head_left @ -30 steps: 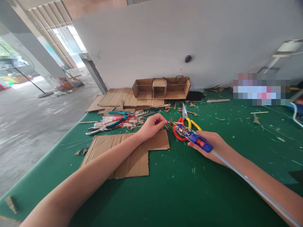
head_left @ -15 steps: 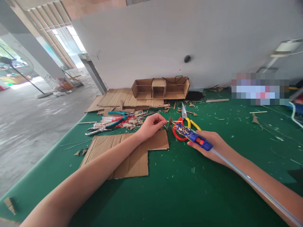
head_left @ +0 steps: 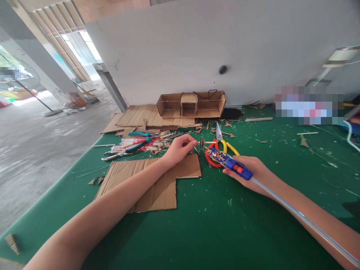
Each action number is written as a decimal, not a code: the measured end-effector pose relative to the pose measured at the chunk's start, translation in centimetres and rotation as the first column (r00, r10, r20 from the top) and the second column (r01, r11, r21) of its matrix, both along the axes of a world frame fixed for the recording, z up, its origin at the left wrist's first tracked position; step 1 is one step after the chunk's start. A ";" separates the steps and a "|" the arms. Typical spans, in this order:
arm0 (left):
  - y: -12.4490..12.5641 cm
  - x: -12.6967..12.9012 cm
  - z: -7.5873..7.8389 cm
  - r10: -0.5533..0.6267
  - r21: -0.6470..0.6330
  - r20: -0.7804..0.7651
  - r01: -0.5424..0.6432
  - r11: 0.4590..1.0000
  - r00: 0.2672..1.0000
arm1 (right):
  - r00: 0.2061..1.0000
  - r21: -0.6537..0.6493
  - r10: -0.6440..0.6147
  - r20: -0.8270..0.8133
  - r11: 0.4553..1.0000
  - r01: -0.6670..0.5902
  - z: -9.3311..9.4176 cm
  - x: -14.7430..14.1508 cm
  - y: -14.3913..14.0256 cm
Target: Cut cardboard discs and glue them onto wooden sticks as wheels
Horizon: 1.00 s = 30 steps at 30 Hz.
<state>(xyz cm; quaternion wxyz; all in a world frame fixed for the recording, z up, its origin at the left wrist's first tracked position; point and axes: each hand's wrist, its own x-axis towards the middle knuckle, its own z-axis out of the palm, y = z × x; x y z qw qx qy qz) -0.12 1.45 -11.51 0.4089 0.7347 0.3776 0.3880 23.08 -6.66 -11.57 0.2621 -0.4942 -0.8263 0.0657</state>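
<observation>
My left hand (head_left: pixel 180 150) pinches a thin wooden stick (head_left: pixel 210 142), closed at thumb and fingertips. A small round cardboard disc (head_left: pixel 201 142) is on that stick, just right of my fingertips. My right hand (head_left: pixel 251 170) is wrapped round a blue hot glue gun (head_left: pixel 229 161) smeared with residue. Its nozzle points left, close by the disc; whether they touch I cannot tell. From the gun's back end a long clear glue stick (head_left: pixel 298 214) runs along my forearm. Red-and-yellow-handled scissors (head_left: pixel 219 132) lie behind the gun, partly covered by it.
Under my left forearm lies a cut cardboard sheet (head_left: pixel 157 191). Two teal-handled pliers (head_left: pixel 137 145) rest among sticks and scraps behind it. Against the wall stands an open cardboard box (head_left: pixel 171 107) with a divider. Cardboard bits are scattered on the green tabletop (head_left: pixel 210 228).
The cardboard disc on the stick sits very slightly higher. Both hands and the glue gun are almost exactly where they were.
</observation>
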 end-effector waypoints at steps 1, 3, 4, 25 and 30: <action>0.0 0.0 0.0 -0.002 -0.003 0.001 0.002 1.000 1.000 | 1.000 0.003 -0.001 0.002 1.000 0.001 0.0 0.0 0.0; 0.0 0.1 0.1 -0.002 -0.006 0.008 0.002 1.000 1.000 | 1.000 0.010 -0.003 0.003 1.000 0.003 -0.1 0.0 0.0; 0.0 0.1 0.1 -0.005 -0.006 0.016 0.005 1.000 1.000 | 1.000 0.011 -0.005 0.001 1.000 0.005 -0.1 0.0 0.0; 0.0 0.0 0.0 -0.047 -0.077 -0.004 0.046 0.996 0.999 | 1.000 0.016 -0.011 -0.015 1.000 0.011 -0.3 0.1 0.1; 0.1 0.0 0.0 -0.048 -0.085 -0.001 0.048 0.995 0.999 | 1.000 0.011 -0.007 -0.027 1.000 0.007 -0.4 0.2 0.1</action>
